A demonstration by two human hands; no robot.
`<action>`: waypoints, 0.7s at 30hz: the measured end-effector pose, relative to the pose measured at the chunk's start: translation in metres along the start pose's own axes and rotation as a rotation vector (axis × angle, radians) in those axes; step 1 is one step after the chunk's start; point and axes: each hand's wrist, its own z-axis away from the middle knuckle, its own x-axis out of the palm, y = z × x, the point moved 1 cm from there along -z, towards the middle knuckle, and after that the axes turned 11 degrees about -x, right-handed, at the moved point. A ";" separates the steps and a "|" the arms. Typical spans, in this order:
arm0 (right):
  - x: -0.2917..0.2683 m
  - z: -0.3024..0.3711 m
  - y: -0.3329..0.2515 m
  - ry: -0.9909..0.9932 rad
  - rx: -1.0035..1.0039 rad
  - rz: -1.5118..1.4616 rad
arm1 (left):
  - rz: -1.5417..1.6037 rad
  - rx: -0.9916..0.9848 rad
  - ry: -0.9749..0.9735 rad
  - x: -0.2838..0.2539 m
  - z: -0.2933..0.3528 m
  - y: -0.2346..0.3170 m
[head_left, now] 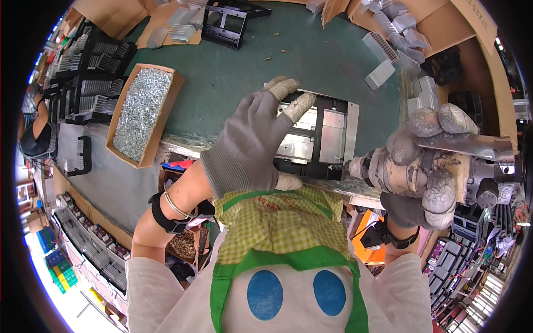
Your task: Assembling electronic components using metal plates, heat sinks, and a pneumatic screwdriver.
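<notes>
My left hand (252,136), in a grey glove with wrapped fingertips, spans a black frame (318,133) fitted with shiny metal plates (333,136). Its fingers press on the far part and the thumb lies at the near edge, steadying the frame on the bench. Closed around a pneumatic screwdriver (477,180) with a metal lever, my gloved right hand (430,161) is to the right of the frame. The driver lies nearly level, its tip (351,168) pointing left at the frame's near right corner. Whether the tip touches a screw cannot be made out.
On the green bench (233,77), a cardboard box of small screws (143,111) stands at left. Finned heat sinks (397,33) fill a carton at far right. Another black frame (225,25) stands at the back, near loose screws (267,58). Someone (38,130) works at far left.
</notes>
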 end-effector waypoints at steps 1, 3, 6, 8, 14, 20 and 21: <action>-0.006 -0.001 -0.001 -0.117 -0.028 -0.005 | -0.004 0.001 0.004 0.000 0.000 0.001; -0.009 0.000 -0.010 -0.026 0.099 -0.141 | 0.014 -0.033 -0.013 0.002 0.002 0.001; -0.015 0.002 -0.006 -0.129 0.090 -0.048 | 0.041 -0.056 -0.019 0.002 0.004 0.001; -0.013 0.003 -0.003 -0.123 0.070 -0.068 | 0.052 -0.047 -0.006 0.003 0.004 0.001; -0.007 0.004 0.008 -0.103 0.011 -0.133 | 0.042 -0.047 0.002 0.005 0.006 -0.001; 0.003 -0.011 0.003 -0.060 0.278 -0.454 | 0.049 -0.070 -0.008 0.007 0.005 -0.002; -0.003 -0.006 0.003 -0.058 0.279 -0.454 | 0.054 -0.067 -0.001 0.008 0.006 -0.003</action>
